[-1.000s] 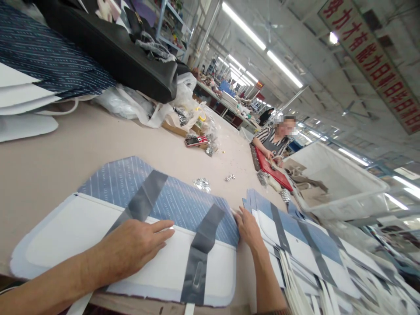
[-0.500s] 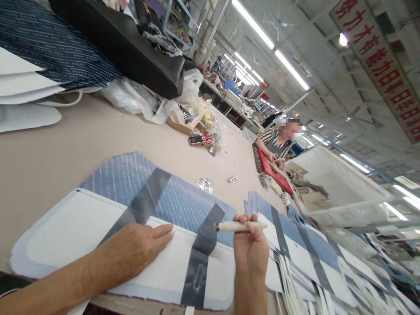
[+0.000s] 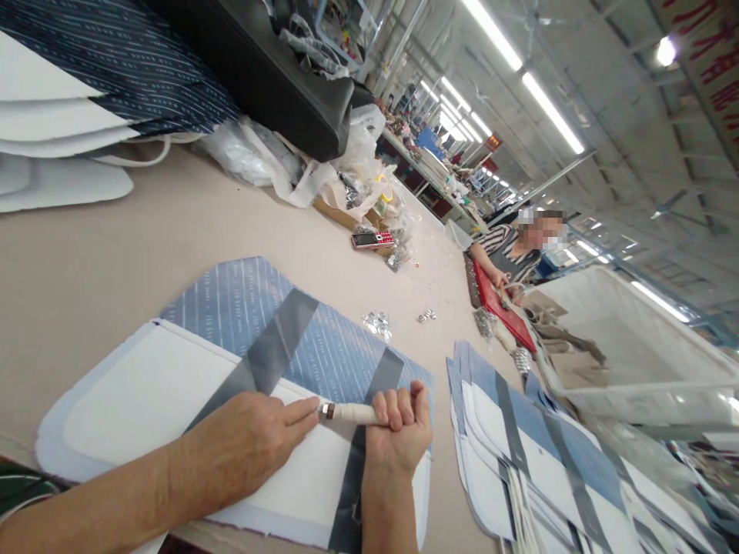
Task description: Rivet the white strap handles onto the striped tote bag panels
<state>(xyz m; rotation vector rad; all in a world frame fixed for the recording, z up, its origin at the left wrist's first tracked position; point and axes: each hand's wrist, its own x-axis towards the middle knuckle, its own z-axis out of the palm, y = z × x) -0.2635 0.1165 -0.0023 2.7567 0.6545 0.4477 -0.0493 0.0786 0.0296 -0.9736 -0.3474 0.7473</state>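
A bag panel [image 3: 144,392], white with a blue patterned upper part and dark straps, lies flat before me. My left hand [image 3: 248,435] rests on it with fingers stretched out, pressing beside the left strap [image 3: 275,338]. Closed around a tool with a white-wrapped handle [image 3: 356,415] is my right hand [image 3: 400,423], over the right strap [image 3: 386,369]. The tool lies nearly level, its metal-collared end at my left fingertips. Its very tip is too small to make out.
Small metal pieces [image 3: 377,325] lie behind the panel, with a red phone [image 3: 372,240] farther back. Similar panels [image 3: 485,462] are stacked at the right. Dark patterned pieces [image 3: 132,69] and a black bag [image 3: 289,85] stand at the left. A co-worker [image 3: 513,250] sits near a white bin [image 3: 647,331].
My right hand has moved left and lower, bringing the tool's metal end from over the right strap to my left fingertips. The left hand stays on the panel; the view has shifted.
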